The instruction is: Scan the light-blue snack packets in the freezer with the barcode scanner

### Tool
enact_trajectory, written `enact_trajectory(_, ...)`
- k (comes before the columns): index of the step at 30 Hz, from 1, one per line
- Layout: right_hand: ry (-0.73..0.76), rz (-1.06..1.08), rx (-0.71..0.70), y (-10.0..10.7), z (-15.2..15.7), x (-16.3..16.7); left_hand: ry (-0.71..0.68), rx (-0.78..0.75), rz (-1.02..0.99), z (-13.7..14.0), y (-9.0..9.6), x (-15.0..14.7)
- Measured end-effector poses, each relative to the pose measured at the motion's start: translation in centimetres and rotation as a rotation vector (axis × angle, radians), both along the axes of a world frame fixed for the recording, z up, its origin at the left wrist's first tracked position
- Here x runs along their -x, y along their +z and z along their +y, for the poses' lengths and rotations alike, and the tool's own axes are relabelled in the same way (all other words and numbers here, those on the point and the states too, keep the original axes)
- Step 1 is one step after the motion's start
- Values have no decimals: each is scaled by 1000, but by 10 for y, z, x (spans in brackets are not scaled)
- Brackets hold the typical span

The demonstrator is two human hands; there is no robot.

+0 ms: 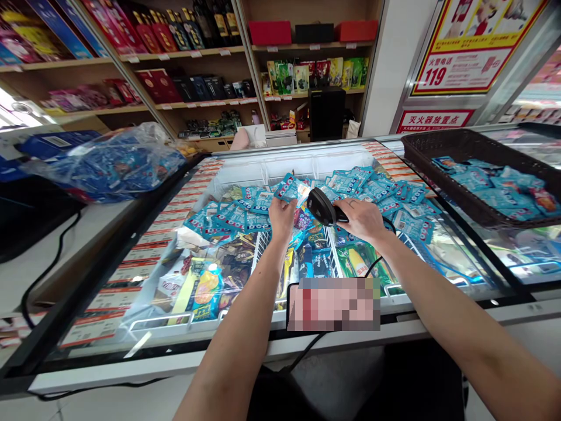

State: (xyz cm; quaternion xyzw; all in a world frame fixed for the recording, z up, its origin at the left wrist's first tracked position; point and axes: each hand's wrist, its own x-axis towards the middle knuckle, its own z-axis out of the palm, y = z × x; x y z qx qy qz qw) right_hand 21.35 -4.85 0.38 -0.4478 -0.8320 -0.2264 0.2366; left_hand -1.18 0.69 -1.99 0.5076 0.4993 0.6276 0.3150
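My left hand [283, 217] grips a small blue snack packet [287, 188] by its lower edge, above the glass-topped freezer [127, 292]. A pale patch, perhaps a label, shows on the packet's right side. My right hand [362, 217] is wrapped round the handle of a black barcode scanner [321, 206]. The scanner's head points left, close to the packet but apart from it. A black cable runs from the scanner down past my right wrist. Many like blue packets [366, 186] lie spread over the glass on both sides of my hands.
A brown basket [442, 202] holding more blue packets stands at the right. To the left lies a clear plastic bag [127, 166] of blue packs. A blurred-out screen [333, 304] sits at the freezer's front edge. Stocked shelves [197, 55] rise behind.
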Motion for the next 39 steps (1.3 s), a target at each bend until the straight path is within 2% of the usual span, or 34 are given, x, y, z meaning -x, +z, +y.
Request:
enact_trajectory(6,-8,14,6,0,-1,0,18,-9,44,-3,3,-2)
enact_trajectory(9,-68,73,-21,0,0,0,58,-43,113,-7,8,-1)
enact_trajectory(15,-270,234,-67,0,3,-4,253,-150,495,-13,25,16)
enact_trajectory(20,-278,244,-60,1,4,-6,419,-14,809,-16,28,36)
enact_trajectory(23,-294,264,-54,2,4,-7,518,-52,937,-21,28,37)
enact_trajectory(25,-307,274,-46,3,4,-8,457,-129,1033,-25,29,32)
enact_trajectory(28,-311,281,-35,3,4,-8,171,-229,1205,-28,30,22)
enact_trajectory(30,-304,285,-36,2,5,-8,40,-247,1262,-27,29,16)
enact_trajectory(32,-297,287,-42,2,5,-8,45,-234,1259,-25,26,16)
enact_trajectory(36,-299,281,-44,2,5,-8,201,-215,1244,-22,21,22)
enact_trajectory(39,-300,274,-41,3,4,-7,208,-235,1255,-22,21,22)
